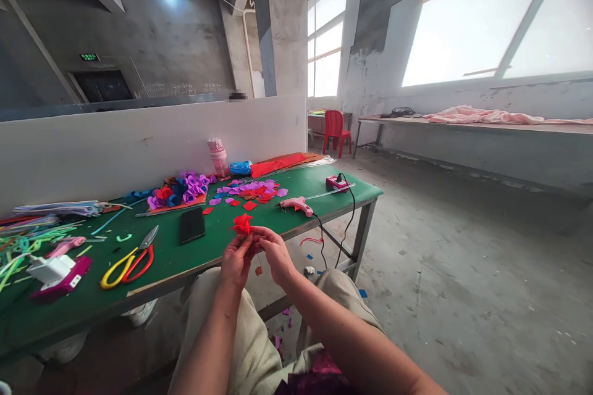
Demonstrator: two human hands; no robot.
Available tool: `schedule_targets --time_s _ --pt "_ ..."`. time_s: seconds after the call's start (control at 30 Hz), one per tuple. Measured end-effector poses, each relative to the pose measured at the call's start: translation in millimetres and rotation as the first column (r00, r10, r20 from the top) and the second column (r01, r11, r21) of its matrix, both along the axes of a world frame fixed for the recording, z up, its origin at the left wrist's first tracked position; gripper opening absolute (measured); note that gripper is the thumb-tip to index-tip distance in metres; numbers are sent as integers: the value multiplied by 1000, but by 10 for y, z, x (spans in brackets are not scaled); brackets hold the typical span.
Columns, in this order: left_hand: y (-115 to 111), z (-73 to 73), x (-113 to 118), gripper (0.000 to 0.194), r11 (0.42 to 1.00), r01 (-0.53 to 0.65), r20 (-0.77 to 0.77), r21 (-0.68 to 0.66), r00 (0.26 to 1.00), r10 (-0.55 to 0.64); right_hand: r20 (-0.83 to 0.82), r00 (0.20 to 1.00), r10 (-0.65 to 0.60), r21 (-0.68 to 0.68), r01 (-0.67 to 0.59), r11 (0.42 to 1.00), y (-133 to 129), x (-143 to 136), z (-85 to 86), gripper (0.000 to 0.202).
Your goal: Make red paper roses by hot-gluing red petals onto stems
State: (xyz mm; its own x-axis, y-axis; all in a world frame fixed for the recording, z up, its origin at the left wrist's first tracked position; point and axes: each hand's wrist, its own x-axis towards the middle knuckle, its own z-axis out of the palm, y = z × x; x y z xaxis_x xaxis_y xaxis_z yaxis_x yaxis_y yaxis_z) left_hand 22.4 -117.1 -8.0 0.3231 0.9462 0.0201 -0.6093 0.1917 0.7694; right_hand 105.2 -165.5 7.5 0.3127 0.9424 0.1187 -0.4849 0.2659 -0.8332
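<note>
A red paper flower (241,224) is held up just beyond the front edge of the green table (259,210). My left hand (238,259) pinches it from below, and my right hand (273,250) closes its fingers on its base from the right side. The fingers hide most of the flower's underside. Red and purple petals (252,190) lie loose behind the hands. A pink glue gun (297,205) rests to their right, and a black phone (191,225) lies to their left.
Scissors (132,262) with yellow and red handles, a pink power strip (69,281) and bright stems (23,241) occupy the left side. Finished flowers (178,190) and a pink bottle (217,157) stand behind. A cord (354,216) hangs from a pink socket (337,182) at right.
</note>
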Motion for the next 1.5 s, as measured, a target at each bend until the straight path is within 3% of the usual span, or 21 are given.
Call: schedule_targets --time_s 0.17,0.27,0.33,0.47,0.53,0.6,0.67,0.73,0.77,0.83,1.0,1.17,1.33,1.4,1.5 --pt "-4 3 -1 27 1000 -4 -10 -6 1000 4 88 995 -37 9 36 999 19 -8 -41 38" --pt "-7 4 8 29 1000 -25 -28 10 999 25 243 962 -122 27 119 993 24 -9 -91 37" --pt "-7 0 12 30 998 -48 -44 27 998 50 412 884 -221 92 201 975 -1 -11 -115 37" --pt "11 -20 2 29 995 -99 -68 16 993 100 719 604 -345 245 244 938 -99 -15 -108 42" --pt "24 -23 -14 27 995 -97 -77 -28 993 94 747 559 -359 258 255 932 -131 4 -82 43" --pt "35 -10 -32 22 994 -77 -83 -83 994 70 672 645 -364 212 303 929 -138 50 -48 38" --pt "37 17 -47 16 990 -52 -84 -135 996 40 480 824 -300 80 300 951 -133 125 -11 29" --pt "29 50 -57 10 986 -31 -70 -166 997 19 182 974 -134 -63 148 987 -140 214 21 25" --pt "22 65 -60 9 984 -24 -60 -175 998 13 30 999 -37 -97 40 994 -152 258 33 25" --pt "8 88 -65 8 983 -13 -42 -181 999 6 -180 976 122 -95 -141 985 -191 333 47 24" --pt "-4 101 -69 9 987 6 -26 -162 1000 -10 -321 911 259 -59 -292 955 -298 441 11 20" --pt "-1 92 -67 8 988 6 -45 -153 999 -13 -299 937 183 -117 -226 967 -329 512 -121 23" --pt "-12 55 -52 9 992 29 -84 -119 996 -39 98 994 56 -192 -36 981 -315 500 -203 30" --pt "-5 23 -42 13 995 44 -94 -87 994 -52 229 969 94 -193 -49 980 -292 458 -199 31" --pt "10 -23 -29 19 999 41 -106 -32 993 -44 293 948 127 -146 -87 986 -246 383 -185 30"
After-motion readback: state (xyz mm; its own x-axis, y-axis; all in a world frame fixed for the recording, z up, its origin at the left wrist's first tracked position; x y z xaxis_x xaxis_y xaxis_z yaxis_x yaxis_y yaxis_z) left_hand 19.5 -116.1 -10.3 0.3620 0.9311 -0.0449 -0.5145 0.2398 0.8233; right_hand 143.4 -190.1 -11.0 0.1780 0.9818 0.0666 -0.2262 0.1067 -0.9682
